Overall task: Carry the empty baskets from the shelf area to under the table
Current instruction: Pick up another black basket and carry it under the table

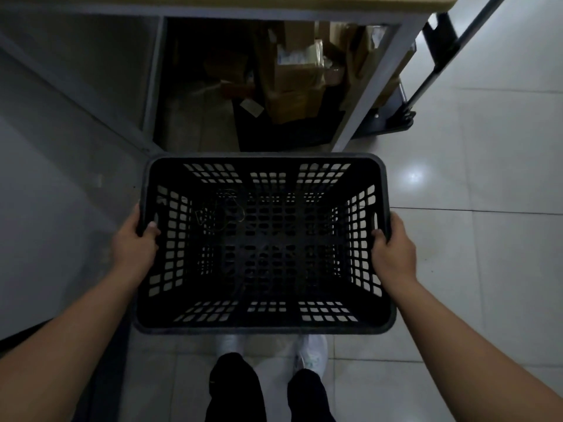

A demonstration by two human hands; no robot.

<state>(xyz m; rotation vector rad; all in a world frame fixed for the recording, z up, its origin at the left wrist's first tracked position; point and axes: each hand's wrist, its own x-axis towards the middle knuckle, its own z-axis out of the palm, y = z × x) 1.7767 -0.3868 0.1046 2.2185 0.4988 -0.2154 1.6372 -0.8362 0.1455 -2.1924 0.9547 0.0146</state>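
A black plastic basket (pixel 265 327) with slotted walls hangs level above the tiled floor in front of me. My left hand (pixel 134 245) grips its left rim, thumb over the edge by the handle slot. On the opposite rim my right hand (pixel 394 249) holds on the same way. Only a thin bent wire or clip lies on the basket's bottom. Just beyond the basket's far edge stands the table (pixel 365 95) with grey metal legs and a pale wooden top; the space under it is dark.
Cardboard boxes (pixel 298 83) and a dark mat fill the right part of the space under the table. A hand trolley (pixel 405 111) stands to the right of the table leg. A grey panel lies to the left. My feet in white shoes stand below the basket.
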